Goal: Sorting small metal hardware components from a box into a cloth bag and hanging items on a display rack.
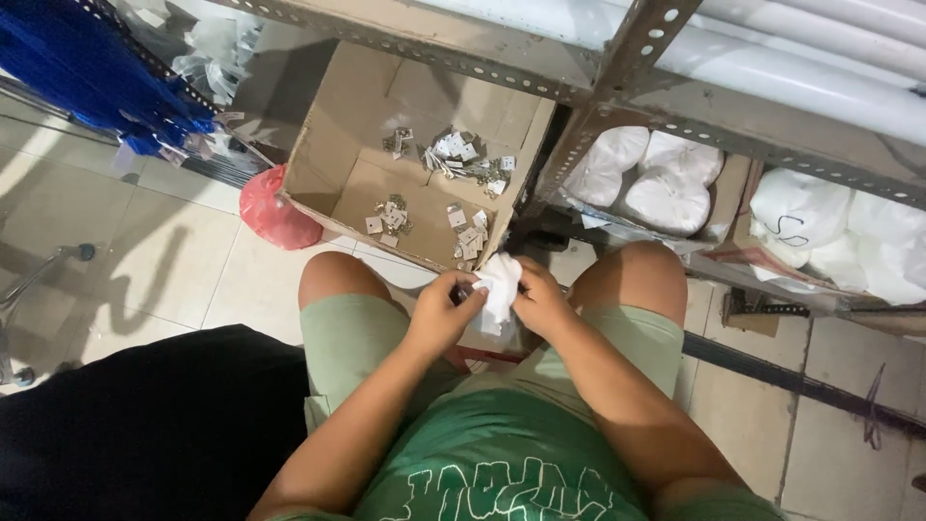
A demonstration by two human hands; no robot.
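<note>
I sit with my knees apart, both hands meeting between them. My left hand (441, 311) and my right hand (540, 301) together hold a small white crumpled packet or cloth (500, 285), with a small dark part at its left edge under my left fingers. Just beyond my hands stands an open cardboard box (328, 154) on the tiled floor. Inside it lie several small metal parts with white tags (463, 154), scattered in loose clusters.
A perforated steel rack post (598, 101) rises behind the box. White filled bags (646, 178) sit in boxes on its low shelf at right. A red plastic bag (273, 212) lies left of the box. Blue cord bundles (87, 68) hang at top left. A black mass (145, 425) lies at lower left.
</note>
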